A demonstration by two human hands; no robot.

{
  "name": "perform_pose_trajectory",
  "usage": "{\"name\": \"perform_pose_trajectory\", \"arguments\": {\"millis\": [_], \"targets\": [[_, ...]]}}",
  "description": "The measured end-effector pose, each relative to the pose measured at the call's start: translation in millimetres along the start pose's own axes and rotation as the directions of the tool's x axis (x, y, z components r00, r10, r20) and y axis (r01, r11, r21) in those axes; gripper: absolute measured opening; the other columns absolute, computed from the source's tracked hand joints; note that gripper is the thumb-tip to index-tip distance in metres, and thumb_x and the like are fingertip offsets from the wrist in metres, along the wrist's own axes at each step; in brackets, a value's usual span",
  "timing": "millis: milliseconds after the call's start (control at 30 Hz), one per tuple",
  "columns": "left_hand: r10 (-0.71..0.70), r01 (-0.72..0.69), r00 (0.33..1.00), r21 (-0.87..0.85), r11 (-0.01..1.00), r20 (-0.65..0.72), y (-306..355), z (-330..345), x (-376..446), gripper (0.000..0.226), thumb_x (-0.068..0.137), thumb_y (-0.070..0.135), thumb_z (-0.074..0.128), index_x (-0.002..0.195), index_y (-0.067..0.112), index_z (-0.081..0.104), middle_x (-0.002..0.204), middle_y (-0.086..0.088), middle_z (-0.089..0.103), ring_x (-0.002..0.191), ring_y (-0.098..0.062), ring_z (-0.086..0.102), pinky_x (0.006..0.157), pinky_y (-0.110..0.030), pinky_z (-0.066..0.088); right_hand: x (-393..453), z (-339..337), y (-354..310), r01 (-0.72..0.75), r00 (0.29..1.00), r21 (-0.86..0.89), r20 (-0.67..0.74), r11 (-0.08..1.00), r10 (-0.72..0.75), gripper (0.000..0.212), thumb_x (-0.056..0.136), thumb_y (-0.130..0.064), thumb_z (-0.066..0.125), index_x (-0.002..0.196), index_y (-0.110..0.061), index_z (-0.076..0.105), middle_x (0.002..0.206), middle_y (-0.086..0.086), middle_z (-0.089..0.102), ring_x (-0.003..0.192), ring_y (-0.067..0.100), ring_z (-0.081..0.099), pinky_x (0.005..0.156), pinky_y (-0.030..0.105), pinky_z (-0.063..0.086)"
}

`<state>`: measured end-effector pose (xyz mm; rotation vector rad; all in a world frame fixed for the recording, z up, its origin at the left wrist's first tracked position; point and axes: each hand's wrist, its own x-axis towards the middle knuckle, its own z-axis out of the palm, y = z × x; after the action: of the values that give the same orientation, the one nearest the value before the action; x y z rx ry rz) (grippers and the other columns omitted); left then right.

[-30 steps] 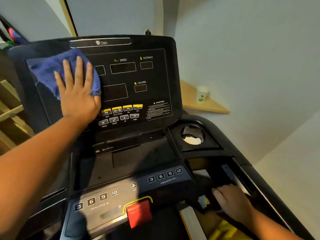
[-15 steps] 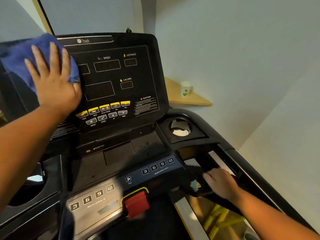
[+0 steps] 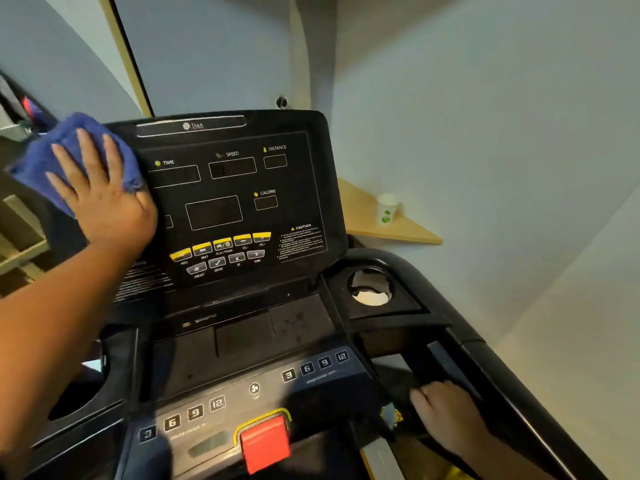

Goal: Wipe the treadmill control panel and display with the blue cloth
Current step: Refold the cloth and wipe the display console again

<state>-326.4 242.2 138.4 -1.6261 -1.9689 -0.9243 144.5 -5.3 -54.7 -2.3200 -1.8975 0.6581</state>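
Observation:
The black treadmill display [image 3: 239, 188] stands upright ahead, with TIME, SPEED, DISTANCE and CALORIE windows and yellow and grey buttons [image 3: 221, 252] below. My left hand [image 3: 100, 195] lies flat with straight fingers on the crumpled blue cloth [image 3: 45, 157], pressing it against the display's upper left corner. The lower control panel [image 3: 242, 393] carries numbered keys and a red stop tab [image 3: 265, 441]. My right hand [image 3: 446, 414] grips the black handlebar [image 3: 429, 372] at the lower right.
A cup holder [image 3: 370, 289] sits in the console to the right of the display, another dark one [image 3: 79, 393] at the left. A paper cup [image 3: 386, 209] stands on a wooden corner shelf [image 3: 381, 223]. Walls close in behind and to the right.
My left hand with the cloth has slid from the middle-left of the display up to its top left corner. The TIME window is now uncovered. The right hand stays on the handlebar.

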Motion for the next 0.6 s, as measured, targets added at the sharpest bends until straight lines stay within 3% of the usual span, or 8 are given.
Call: {"name": "perform_pose_trajectory", "arguments": {"millis": [67,133,233,400,467,534,600], "targets": [[-0.034,0.034,0.999,0.011,0.999,-0.005,34.9,4.5,5.5,0.077,0.095,0.032,0.036,0.166,0.017,0.009,0.174,-0.014,0.004,0.156,-0.05,0.001,0.124,-0.064,-0.003,2.2,-3.7,-1.5,0.012,1.0,-0.018,-0.013,1.0,-0.012,0.049,0.101,-0.04,0.04,0.059,-0.016,0.049,0.058,0.0,0.051,0.06,0.008,0.054,0.06,0.026,0.039],[0.139,-0.141,0.989,0.049,0.989,0.057,69.3,17.5,-10.5,0.079,0.094,0.038,0.032,0.166,0.015,0.007,0.174,-0.014,0.002,0.157,-0.048,0.0,0.124,-0.064,-0.001,4.7,-6.6,-3.5,0.011,1.0,-0.031,-0.01,0.999,-0.011,0.048,0.101,-0.043,0.04,0.061,-0.019,0.051,0.059,-0.002,0.048,0.059,0.008,0.049,0.065,0.025,0.038],[0.425,-0.443,0.888,0.081,0.893,0.179,91.7,44.3,-56.8,0.08,0.095,0.041,0.038,0.166,0.017,0.013,0.174,-0.01,0.005,0.159,-0.042,0.0,0.125,-0.061,0.0,8.7,-5.5,-3.6,0.017,1.0,-0.091,0.003,0.996,-0.017,0.047,0.099,-0.049,0.037,0.064,-0.023,0.054,0.065,-0.003,0.051,0.063,0.008,0.049,0.07,0.023,0.041],[0.629,-0.673,0.715,0.056,0.738,0.305,34.3,31.3,-66.8,0.074,0.097,0.044,0.032,0.166,0.022,0.018,0.174,-0.005,0.01,0.16,-0.033,0.0,0.128,-0.054,-0.002,7.2,-7.4,-1.9,0.07,0.995,-0.055,0.078,0.996,-0.066,0.049,0.103,-0.042,0.035,0.062,-0.021,0.051,0.066,-0.001,0.052,0.067,0.009,0.054,0.069,0.032,0.042],[0.611,-0.659,0.726,0.068,0.749,0.316,10.1,18.9,-58.7,0.075,0.095,0.043,0.032,0.166,0.024,0.019,0.174,-0.006,0.013,0.159,-0.027,-0.01,0.127,-0.045,-0.012,2.1,-10.1,-4.6,0.084,0.993,-0.041,0.089,0.996,-0.08,0.048,0.104,-0.038,0.035,0.061,-0.021,0.048,0.065,0.0,0.05,0.064,0.008,0.052,0.066,0.033,0.038],[0.517,-0.559,0.802,0.073,0.826,0.3,-6.8,6.1,-44.8,0.074,0.095,0.042,0.031,0.165,0.023,0.019,0.173,-0.007,0.014,0.156,-0.018,-0.022,0.123,-0.036,-0.022,-2.2,-12.3,-6.1,0.088,0.992,-0.036,0.089,0.995,-0.085,0.047,0.105,-0.036,0.035,0.061,-0.021,0.047,0.066,0.0,0.049,0.064,0.008,0.049,0.067,0.034,0.038],[0.393,-0.433,0.871,0.082,0.898,0.295,-15.0,-8.0,-23.1,0.072,0.099,0.046,0.022,0.166,0.022,0.012,0.174,-0.007,0.006,0.156,-0.022,-0.021,0.119,-0.033,-0.027,-5.5,-11.8,-6.9,0.088,0.992,-0.028,0.091,0.996,-0.085,0.047,0.105,-0.036,0.034,0.062,-0.021,0.045,0.066,0.0,0.047,0.065,0.007,0.047,0.069,0.034,0.037]]}}
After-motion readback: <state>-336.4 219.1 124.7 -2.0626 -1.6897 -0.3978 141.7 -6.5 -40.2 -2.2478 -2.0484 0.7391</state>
